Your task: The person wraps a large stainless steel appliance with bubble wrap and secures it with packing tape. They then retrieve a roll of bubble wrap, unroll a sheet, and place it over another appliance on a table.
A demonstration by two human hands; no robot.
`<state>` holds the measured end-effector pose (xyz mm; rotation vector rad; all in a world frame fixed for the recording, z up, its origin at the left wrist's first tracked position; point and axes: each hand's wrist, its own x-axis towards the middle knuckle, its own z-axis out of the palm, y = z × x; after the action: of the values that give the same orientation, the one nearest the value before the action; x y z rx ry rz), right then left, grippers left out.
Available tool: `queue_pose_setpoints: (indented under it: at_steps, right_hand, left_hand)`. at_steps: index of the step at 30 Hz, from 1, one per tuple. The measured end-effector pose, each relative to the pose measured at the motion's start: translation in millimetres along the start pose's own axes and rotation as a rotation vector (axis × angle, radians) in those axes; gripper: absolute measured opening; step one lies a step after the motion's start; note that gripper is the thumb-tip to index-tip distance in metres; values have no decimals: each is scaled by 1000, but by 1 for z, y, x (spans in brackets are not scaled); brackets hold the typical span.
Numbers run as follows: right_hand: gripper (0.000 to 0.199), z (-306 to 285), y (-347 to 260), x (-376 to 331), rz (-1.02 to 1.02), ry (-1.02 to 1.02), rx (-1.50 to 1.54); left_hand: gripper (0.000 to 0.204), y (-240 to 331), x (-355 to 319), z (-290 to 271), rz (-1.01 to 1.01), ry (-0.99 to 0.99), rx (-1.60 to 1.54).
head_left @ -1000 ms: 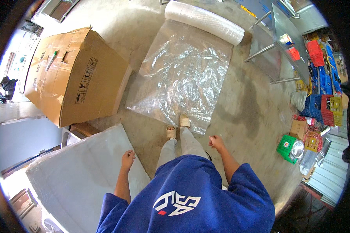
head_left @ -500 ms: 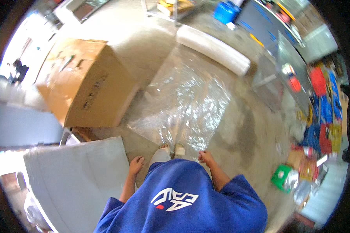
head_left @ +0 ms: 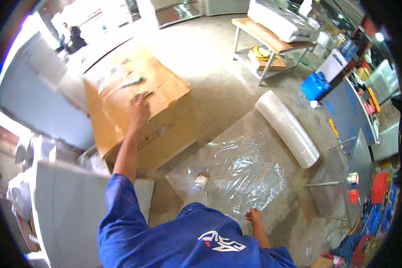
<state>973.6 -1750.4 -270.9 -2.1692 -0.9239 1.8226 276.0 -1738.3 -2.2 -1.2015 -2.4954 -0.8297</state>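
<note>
- Left hand (head_left: 140, 109): arm stretched forward, hand over the top of the big cardboard box (head_left: 165, 96), near its front edge.
- Left fingers: point away from the body, blurred; can't tell if they grip anything or touch the cardboard. Small dark spot right at the fingertips, too unclear to name.
- Marker (head_left: 131, 82): pale body, green end, lying on the box top just beyond the left fingers, apart from them.
- Right hand (head_left: 254, 216): low at the person's right side, fingers loosely bent and parted, nothing seen in them. Near edge of the plastic film below.
- Box: stands on the left, ahead of the white slab (head_left: 76, 210).
- Plastic film (head_left: 236, 156): clear, shiny, spread on the floor right of the box, leading to its thick roll (head_left: 288, 129) at the far right end.
- One foot (head_left: 201, 180) in a pale slipper, at the film's left part.
- Back: wooden-top table (head_left: 259, 32) bearing a white bundle (head_left: 283, 22); blue jug (head_left: 316, 85) on the floor nearby.
- Far left back: another person (head_left: 73, 40), dark clothes.
</note>
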Motion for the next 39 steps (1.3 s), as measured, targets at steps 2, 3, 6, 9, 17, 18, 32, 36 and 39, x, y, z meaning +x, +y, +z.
queue_pose_setpoints:
  at_steps: [2,3,6,9,17,18,32,36,39]
  right_hand:
    - [36,-14,1,3,58,95,85]
    - [36,-19,5,-3,69,104,137]
    - [35,-14,-41,-19,-84,17,-26]
    - [33,-23,-50,-53,-56,100,175]
    - [35,-44,77,-58,449,272,479]
    - [34,-51,88,-47,518,289,544]
    - [34,-193,-271,64,-180,417,274]
    - [28,-173,-275,89,-24,594,441]
    - [29,-127,-268,136,233,534,562]
  left_hand:
    - [53,1,62,34,-136,-170,257]
    - [53,-18,85,56,-96,-218,282]
    - [59,-153,141,75,176,-363,553]
    - [96,-157,159,99,-40,-771,889]
    - [48,-146,199,119,84,-879,1043]
    - [43,-146,199,122,181,-940,1136]
    - [51,-149,239,113,-22,-118,957]
    - [25,-85,314,153,122,131,787]
    - [32,106,300,199,-167,7,216]
